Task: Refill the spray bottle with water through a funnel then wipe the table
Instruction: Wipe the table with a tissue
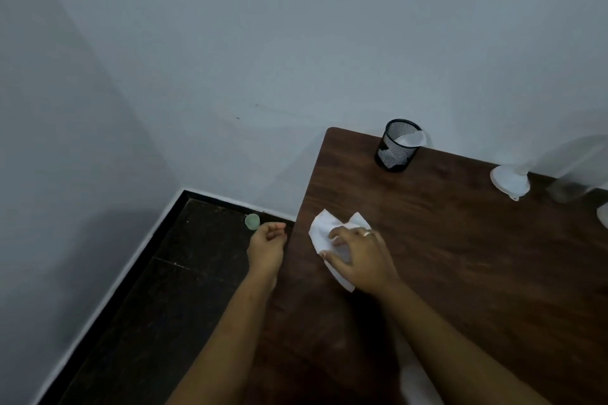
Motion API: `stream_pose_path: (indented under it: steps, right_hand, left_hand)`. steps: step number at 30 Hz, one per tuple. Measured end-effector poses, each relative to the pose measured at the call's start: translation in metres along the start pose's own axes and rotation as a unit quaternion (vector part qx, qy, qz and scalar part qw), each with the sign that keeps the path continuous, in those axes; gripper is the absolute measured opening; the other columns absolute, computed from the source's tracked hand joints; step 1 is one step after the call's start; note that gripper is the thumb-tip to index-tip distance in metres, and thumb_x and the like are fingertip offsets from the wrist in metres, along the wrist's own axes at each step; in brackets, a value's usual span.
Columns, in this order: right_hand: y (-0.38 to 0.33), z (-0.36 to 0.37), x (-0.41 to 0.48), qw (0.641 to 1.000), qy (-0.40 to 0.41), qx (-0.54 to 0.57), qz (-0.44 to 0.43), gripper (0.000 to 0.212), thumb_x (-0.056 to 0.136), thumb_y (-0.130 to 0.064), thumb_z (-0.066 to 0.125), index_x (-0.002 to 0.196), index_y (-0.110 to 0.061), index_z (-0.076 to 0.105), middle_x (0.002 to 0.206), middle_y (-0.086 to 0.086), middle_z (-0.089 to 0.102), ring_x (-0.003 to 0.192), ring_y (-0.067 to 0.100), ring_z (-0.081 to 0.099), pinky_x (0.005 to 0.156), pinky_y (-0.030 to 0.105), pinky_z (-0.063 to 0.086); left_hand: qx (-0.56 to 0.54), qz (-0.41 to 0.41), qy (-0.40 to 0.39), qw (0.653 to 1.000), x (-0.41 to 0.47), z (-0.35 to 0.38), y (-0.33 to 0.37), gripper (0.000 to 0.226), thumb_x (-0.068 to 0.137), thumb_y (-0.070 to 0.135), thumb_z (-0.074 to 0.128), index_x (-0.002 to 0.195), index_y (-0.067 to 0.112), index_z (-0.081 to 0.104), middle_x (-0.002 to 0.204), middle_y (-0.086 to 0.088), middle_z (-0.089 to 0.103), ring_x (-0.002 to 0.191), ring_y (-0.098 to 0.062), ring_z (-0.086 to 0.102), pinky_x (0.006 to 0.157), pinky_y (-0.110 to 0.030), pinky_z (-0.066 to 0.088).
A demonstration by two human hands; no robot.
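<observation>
A white cloth (320, 228) lies crumpled on the dark wooden table (460, 256) near its left edge. My right hand (357, 256) sits on top of it, fingers arched and curled into the cloth, thumb on its near side. My left hand (266, 246) hangs just off the table's left edge above the floor, fingers loosely curled and holding nothing. At the far right stand a white funnel (509, 181) and a clear bottle (574, 174), blurred and partly cut off by the frame edge.
A black mesh cup (396, 148) with a pale object in it stands at the table's back edge by the wall. A small green cap-like thing (252, 221) lies on the dark floor just beyond my left hand. Walls close in on the left and behind.
</observation>
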State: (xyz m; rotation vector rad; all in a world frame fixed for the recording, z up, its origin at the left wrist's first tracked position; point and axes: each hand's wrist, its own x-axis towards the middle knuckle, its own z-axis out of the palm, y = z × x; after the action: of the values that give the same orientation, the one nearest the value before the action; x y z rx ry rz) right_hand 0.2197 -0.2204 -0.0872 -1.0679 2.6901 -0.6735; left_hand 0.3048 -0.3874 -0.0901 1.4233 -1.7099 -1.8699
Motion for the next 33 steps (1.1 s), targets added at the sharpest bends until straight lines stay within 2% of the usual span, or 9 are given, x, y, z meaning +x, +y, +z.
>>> stream_pose_path:
  steps: [3, 6, 9, 11, 16, 20, 22, 27, 33]
  right_hand:
    - [-0.001, 0.008, 0.005, 0.994, 0.1, -0.02, -0.034, 0.046, 0.09, -0.055, 0.042, 0.117, -0.024, 0.064, 0.114, -0.006, 0.068, 0.11, 0.013, 0.059, 0.099, 0.035, 0.042]
    - [0.002, 0.021, 0.018, 0.994, -0.009, -0.069, -0.086, 0.056, 0.095, -0.05, 0.038, 0.145, -0.025, 0.038, 0.151, -0.001, 0.038, 0.142, 0.019, 0.03, 0.116, 0.039, 0.023]
    - [0.001, 0.044, 0.017, 0.985, -0.095, -0.121, -0.079, 0.065, 0.096, -0.056, 0.027, 0.153, -0.031, 0.01, 0.161, -0.004, 0.009, 0.149, 0.017, 0.0, 0.118, 0.04, -0.002]
    - [-0.006, 0.057, 0.011, 0.982, -0.1, -0.132, -0.091, 0.067, 0.094, -0.059, 0.021, 0.153, -0.029, 0.008, 0.161, -0.003, 0.01, 0.148, 0.014, -0.005, 0.12, 0.043, -0.002]
    - [-0.02, 0.072, 0.005, 0.95, -0.162, -0.098, -0.247, 0.062, 0.097, -0.057, 0.023, 0.15, -0.025, 0.021, 0.159, 0.002, 0.02, 0.148, 0.015, -0.002, 0.117, 0.04, -0.007]
    - [-0.005, 0.056, 0.034, 0.945, -0.159, -0.107, -0.266, 0.061, 0.097, -0.053, 0.029, 0.149, -0.021, 0.028, 0.157, 0.003, 0.025, 0.147, 0.014, 0.003, 0.118, 0.04, -0.002]
    - [0.01, 0.044, 0.055, 0.962, -0.118, -0.127, -0.213, 0.061, 0.097, -0.051, 0.03, 0.149, -0.02, 0.029, 0.158, 0.004, 0.025, 0.147, 0.018, 0.016, 0.117, 0.038, 0.005]
    - [0.065, 0.019, 0.077, 0.986, -0.026, -0.163, 0.036, 0.061, 0.099, -0.05, 0.03, 0.153, -0.025, 0.016, 0.161, -0.001, 0.01, 0.148, 0.019, 0.008, 0.117, 0.038, 0.005]
    - [0.084, 0.018, 0.093, 0.948, 0.072, -0.116, 0.286, 0.068, 0.098, -0.055, 0.024, 0.153, -0.017, 0.014, 0.16, 0.015, 0.009, 0.148, 0.029, 0.005, 0.118, 0.049, 0.005]
  left_hand:
    - [0.012, -0.009, -0.016, 1.0, -0.002, 0.0, -0.009, 0.02, 0.091, 0.009, 0.055, 0.097, 0.027, 0.06, 0.1, 0.006, 0.061, 0.09, -0.006, 0.056, 0.071, -0.023, 0.047]
    - [0.022, -0.003, -0.019, 1.0, -0.002, -0.001, -0.015, 0.02, 0.092, 0.01, 0.054, 0.099, 0.029, 0.057, 0.107, 0.004, 0.06, 0.094, -0.007, 0.056, 0.072, -0.023, 0.047]
    - [0.044, -0.001, -0.022, 0.999, 0.0, 0.001, -0.016, 0.019, 0.093, 0.013, 0.055, 0.102, 0.03, 0.055, 0.118, 0.001, 0.055, 0.106, -0.014, 0.054, 0.087, -0.033, 0.049]
    - [0.055, 0.003, -0.028, 0.998, 0.001, 0.001, -0.016, 0.019, 0.093, 0.015, 0.055, 0.103, 0.03, 0.056, 0.122, -0.001, 0.053, 0.11, -0.017, 0.054, 0.095, -0.04, 0.049]
    - [0.074, 0.047, -0.041, 0.995, 0.005, 0.005, -0.012, 0.018, 0.093, 0.016, 0.054, 0.106, 0.029, 0.056, 0.126, -0.002, 0.051, 0.113, -0.017, 0.052, 0.099, -0.043, 0.047]
    - [0.107, 0.097, -0.046, 0.989, 0.01, 0.016, -0.005, 0.021, 0.093, 0.018, 0.054, 0.113, 0.022, 0.059, 0.125, 0.0, 0.049, 0.115, -0.017, 0.05, 0.098, -0.042, 0.046]
    - [0.127, 0.132, -0.05, 0.982, 0.013, 0.023, -0.004, 0.022, 0.093, 0.016, 0.055, 0.114, 0.017, 0.061, 0.123, -0.003, 0.053, 0.115, -0.018, 0.049, 0.1, -0.041, 0.044]
    - [0.159, 0.157, -0.07, 0.972, 0.019, 0.035, 0.002, 0.028, 0.092, 0.014, 0.056, 0.121, 0.014, 0.058, 0.128, -0.005, 0.051, 0.119, -0.019, 0.046, 0.104, -0.036, 0.039]
    - [0.15, 0.162, -0.083, 0.972, 0.027, 0.034, 0.008, 0.027, 0.093, 0.012, 0.055, 0.12, 0.012, 0.058, 0.127, -0.006, 0.052, 0.119, -0.021, 0.047, 0.104, -0.039, 0.039]
